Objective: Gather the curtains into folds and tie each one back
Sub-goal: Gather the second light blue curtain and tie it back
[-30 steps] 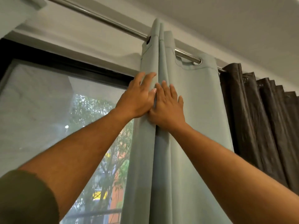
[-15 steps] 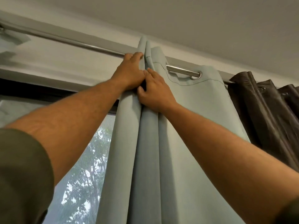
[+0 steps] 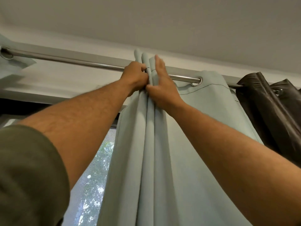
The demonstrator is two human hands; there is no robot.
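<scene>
The curtain (image 3: 187, 144) is pale green and hangs from the rod (image 3: 73, 61) by metal eyelets. Its top edge is bunched into three narrow upright folds just under the ceiling (image 3: 179, 22). To their right the cloth spreads flat to one visible eyelet (image 3: 197, 81).

The left hand (image 3: 134, 77) is curled round the left side of the folds at rod height; its fingertips are hidden behind the cloth. The right hand (image 3: 160, 86) presses on the right side of the folds. Its fingers point straight up, held together, and its thumb lies against the front fold. Both forearms reach up from the lower corners of the view.

A dark brown curtain (image 3: 268, 111) hangs at the right, cut off by the frame edge. At far left, a corner of a second pale green panel (image 3: 14, 65) is only partly in view. Below the rod, the window (image 3: 91, 185) shows blurred foliage. The lower curtain runs out of view.
</scene>
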